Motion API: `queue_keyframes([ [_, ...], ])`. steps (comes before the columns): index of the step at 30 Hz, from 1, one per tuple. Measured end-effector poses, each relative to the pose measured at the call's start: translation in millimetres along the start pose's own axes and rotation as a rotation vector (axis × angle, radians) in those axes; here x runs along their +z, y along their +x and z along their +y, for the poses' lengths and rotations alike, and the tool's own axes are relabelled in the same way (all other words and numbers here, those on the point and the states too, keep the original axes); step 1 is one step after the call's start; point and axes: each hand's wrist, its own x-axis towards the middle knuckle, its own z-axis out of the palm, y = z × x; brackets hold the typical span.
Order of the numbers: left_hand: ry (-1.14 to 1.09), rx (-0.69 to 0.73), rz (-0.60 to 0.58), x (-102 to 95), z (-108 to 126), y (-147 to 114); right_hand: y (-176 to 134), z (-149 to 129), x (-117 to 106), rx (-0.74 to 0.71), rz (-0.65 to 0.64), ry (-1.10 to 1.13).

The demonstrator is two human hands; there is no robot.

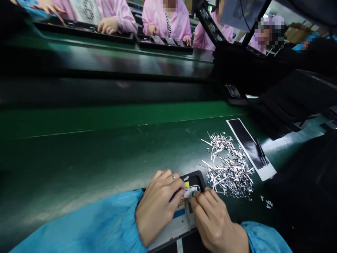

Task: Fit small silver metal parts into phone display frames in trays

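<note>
An opened phone body [180, 222] with a pale metal inside lies in a black tray [198, 174] at the lower middle. Over its left side bends my left hand [162, 202], with a ring on one finger. Its fingers are curled together, and a thin dark edge shows between them; what they hold is hidden. At the upper right of the phone, my right hand [214, 218] has thumb and fingertips pinched close to the small parts inside. Whatever sits in that pinch is too small to name. A yellow piece [187, 184] shows near the phone's top.
Right of the tray lies a pile of thin white and black strips [229, 172]. Beyond it, dark tweezers [261, 151] rest on a white-edged black sheet [244, 140]. Co-workers in pink [167, 19] handle black trays [164, 44] across the green bench [105, 154].
</note>
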Motion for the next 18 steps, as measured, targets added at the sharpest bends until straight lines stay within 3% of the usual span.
queue_keyframes([
  [4,0.068,0.033,0.053,15.4,-3,1,-5,2,8,-0.062,0.063,-0.017],
  [8,0.07,0.065,0.117,17.7,-4,2,-4,3,9,-0.068,0.084,0.018],
  [18,0.035,0.058,0.064,15.0,-1,4,-4,4,10,-0.042,0.091,0.072],
])
